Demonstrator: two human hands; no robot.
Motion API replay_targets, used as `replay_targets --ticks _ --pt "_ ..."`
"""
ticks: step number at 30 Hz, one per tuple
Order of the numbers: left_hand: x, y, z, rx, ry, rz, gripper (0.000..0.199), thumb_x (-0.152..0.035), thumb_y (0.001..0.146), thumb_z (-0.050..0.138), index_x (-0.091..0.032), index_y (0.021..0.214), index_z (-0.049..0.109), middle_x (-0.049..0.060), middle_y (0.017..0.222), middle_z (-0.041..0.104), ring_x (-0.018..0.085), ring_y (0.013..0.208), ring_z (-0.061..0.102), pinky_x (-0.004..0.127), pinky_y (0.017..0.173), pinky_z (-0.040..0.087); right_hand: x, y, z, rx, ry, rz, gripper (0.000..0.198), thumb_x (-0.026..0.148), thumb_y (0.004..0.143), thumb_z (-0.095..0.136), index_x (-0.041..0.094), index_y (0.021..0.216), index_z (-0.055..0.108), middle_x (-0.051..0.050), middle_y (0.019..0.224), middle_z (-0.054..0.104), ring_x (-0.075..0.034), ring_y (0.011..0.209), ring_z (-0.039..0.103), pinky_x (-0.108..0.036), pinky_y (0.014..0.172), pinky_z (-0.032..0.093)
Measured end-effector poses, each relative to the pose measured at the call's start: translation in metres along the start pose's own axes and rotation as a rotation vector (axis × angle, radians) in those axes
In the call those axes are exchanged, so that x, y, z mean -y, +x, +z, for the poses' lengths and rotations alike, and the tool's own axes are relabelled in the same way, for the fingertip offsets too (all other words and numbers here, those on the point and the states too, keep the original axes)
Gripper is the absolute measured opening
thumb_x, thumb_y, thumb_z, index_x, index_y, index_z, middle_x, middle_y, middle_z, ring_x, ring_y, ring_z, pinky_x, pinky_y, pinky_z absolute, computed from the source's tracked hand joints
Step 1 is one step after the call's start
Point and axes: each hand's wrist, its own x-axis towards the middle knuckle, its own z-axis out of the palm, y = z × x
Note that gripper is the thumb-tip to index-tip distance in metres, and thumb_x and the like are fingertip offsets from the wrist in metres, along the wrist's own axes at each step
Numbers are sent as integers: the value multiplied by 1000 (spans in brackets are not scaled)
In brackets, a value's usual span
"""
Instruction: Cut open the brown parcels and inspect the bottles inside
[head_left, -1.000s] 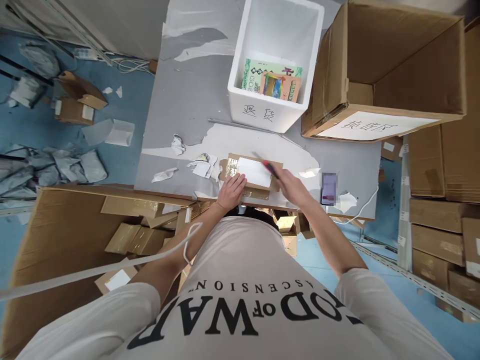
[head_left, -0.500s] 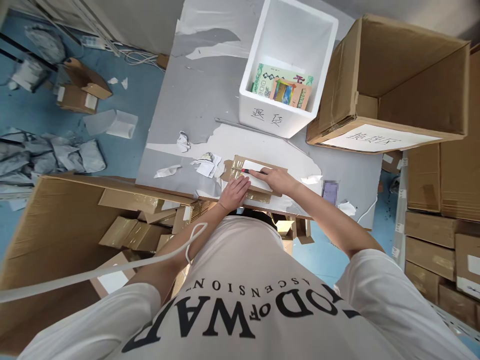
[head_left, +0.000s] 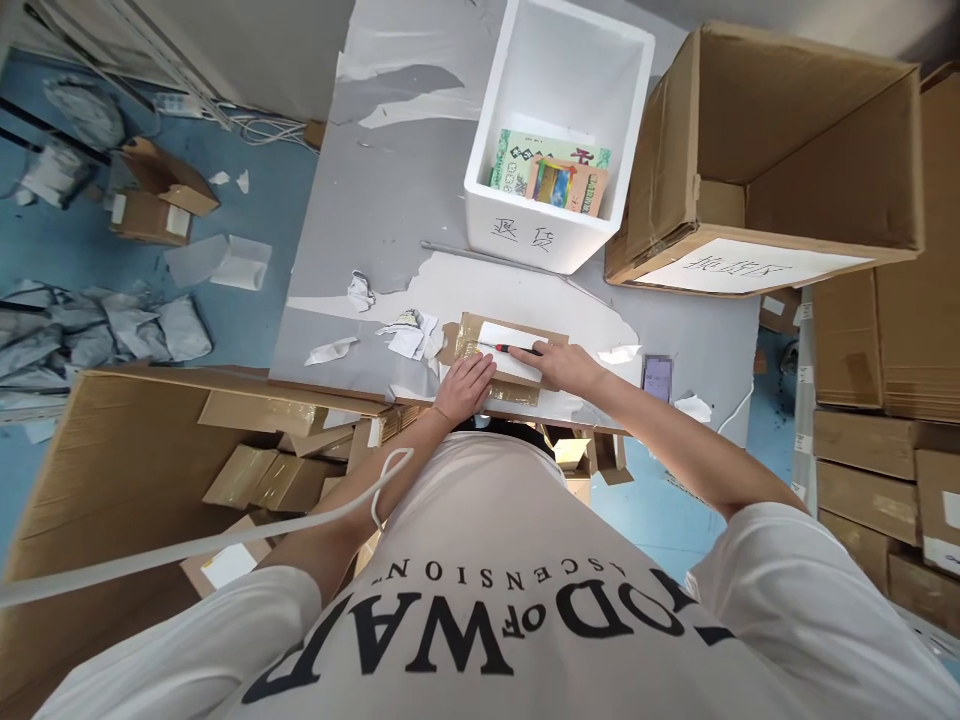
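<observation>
A small, flat cardboard box (head_left: 551, 331) with a white label (head_left: 517, 341) and shiny tape at its left end lies near the table's front edge. My right hand (head_left: 568, 367) is closed around a slim knife (head_left: 517, 350) with a black and red handle. Its thin tip points left over the box, near the taped end; whether it touches the surface I cannot tell. My left hand (head_left: 466, 387) lies flat with fingers stretched out on the box's near left corner.
Crumpled paper (head_left: 411, 333) is left of the box, a phone (head_left: 658, 378) to the right. Behind stand a white foam box (head_left: 517, 225) holding booklets and a big open carton (head_left: 660, 200). A large carton (head_left: 142, 385) of cardboard boxes sits at front left.
The knife's tip has shifted slightly right, away from the taped left end, as my right hand drew back a little. My left hand keeps its place on the box. The camera view has shifted slightly.
</observation>
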Motion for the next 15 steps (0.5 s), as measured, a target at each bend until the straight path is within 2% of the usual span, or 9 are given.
replay_targets --ticks 3,5,8,10,12,15 --pt "2 -1 3 -17 -24 -16 45 -19 96 37 -20 137 54 13 139 57 26 137 46 49 109 38 -3 -8 -7 18 21 7 73 11 90 41 36 155 20 -13 113 63 -21 83 66 -28 62 43" --pt "3 -1 5 -22 -30 -24 46 -15 96 34 -21 137 55 12 139 57 25 136 47 48 108 39 -13 -20 -5 23 78 32 69 12 90 43 37 152 28 -12 107 65 -21 80 65 -29 62 43" --pt "3 0 7 -40 3 -30 47 -12 95 32 -21 134 57 11 136 60 25 132 51 46 105 40 -36 -48 12 17 215 132 65 13 89 44 41 147 38 -10 95 66 -20 69 64 -33 63 43" --pt "3 0 8 -54 14 -36 46 -12 95 32 -20 132 59 11 134 61 26 130 52 46 104 40 -50 -68 26 35 266 201 68 11 88 45 41 148 37 -8 90 66 -19 63 62 -34 63 43" --pt "3 1 10 -57 7 -41 46 -13 94 33 -20 130 60 11 133 62 27 129 53 47 103 40 -57 -84 35 81 248 246 75 7 84 46 42 149 34 -9 95 65 -18 61 62 -34 61 42" --pt "4 1 10 -57 9 -40 46 -14 93 34 -21 130 61 11 132 63 27 128 54 47 103 40 -62 -104 37 126 184 238 82 2 79 45 45 148 35 -9 104 65 -18 63 61 -32 58 40"
